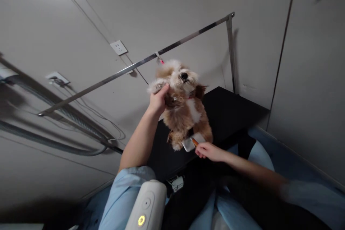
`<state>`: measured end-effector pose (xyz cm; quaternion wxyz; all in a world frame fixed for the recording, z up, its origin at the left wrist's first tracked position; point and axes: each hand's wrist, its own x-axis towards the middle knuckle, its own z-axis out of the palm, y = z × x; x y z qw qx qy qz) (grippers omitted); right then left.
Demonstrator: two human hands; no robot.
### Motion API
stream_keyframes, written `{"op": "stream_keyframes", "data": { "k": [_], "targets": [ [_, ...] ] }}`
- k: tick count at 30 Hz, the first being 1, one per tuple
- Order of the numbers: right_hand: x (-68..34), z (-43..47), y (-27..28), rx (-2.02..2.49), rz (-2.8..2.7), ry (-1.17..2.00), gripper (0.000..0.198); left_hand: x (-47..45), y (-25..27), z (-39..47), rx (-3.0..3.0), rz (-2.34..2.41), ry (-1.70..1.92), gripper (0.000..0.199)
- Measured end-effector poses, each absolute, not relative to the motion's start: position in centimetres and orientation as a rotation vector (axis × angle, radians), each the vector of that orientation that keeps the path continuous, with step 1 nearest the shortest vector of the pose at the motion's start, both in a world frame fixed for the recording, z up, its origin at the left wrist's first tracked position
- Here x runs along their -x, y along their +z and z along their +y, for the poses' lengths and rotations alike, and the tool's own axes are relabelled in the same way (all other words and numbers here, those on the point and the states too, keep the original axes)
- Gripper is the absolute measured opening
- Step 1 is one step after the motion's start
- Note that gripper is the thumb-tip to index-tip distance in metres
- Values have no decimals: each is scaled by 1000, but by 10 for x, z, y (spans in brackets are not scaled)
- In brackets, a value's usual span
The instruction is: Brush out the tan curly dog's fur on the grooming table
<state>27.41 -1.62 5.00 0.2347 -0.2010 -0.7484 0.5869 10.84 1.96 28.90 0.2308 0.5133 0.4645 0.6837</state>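
A fluffy tan and white dog is on the black table top, its nose lifted. My left hand is closed on fur at the left side of the dog's head, the thumb lying over it. Whether an ear is within that grip I cannot tell. Between the fingers of my right hand is the orange handle of a slicker brush. The brush's flat, pale head is low by the dog's front legs. Its bristles do not show clearly.
A metal grooming bar crosses above the dog on an upright post. From it hangs a short strap with a pink part. Ribbed grey hoses and wall sockets are at left. A white device with a yellow light is nearest me.
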Motion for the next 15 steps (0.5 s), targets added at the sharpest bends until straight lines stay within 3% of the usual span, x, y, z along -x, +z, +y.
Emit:
{"op": "stream_keyframes", "data": {
  "k": [3,5,10,13,15],
  "targets": [
    [-244,6,95,386,-2002,1159,32,-111,295,23,-1496,1319,1816,32],
    [-227,11,93,404,-1954,1008,35,-112,297,24,-1529,1326,1813,32],
    [-220,-20,46,567,-2006,1381,52,-114,299,23,-1501,1317,1865,37],
    [-227,-16,66,508,-1888,1202,54,-117,300,20,-1536,1318,1833,37],
    [-229,-4,83,684,-1863,1037,45,-117,302,16,-1547,1309,1828,37]
  ]
}}
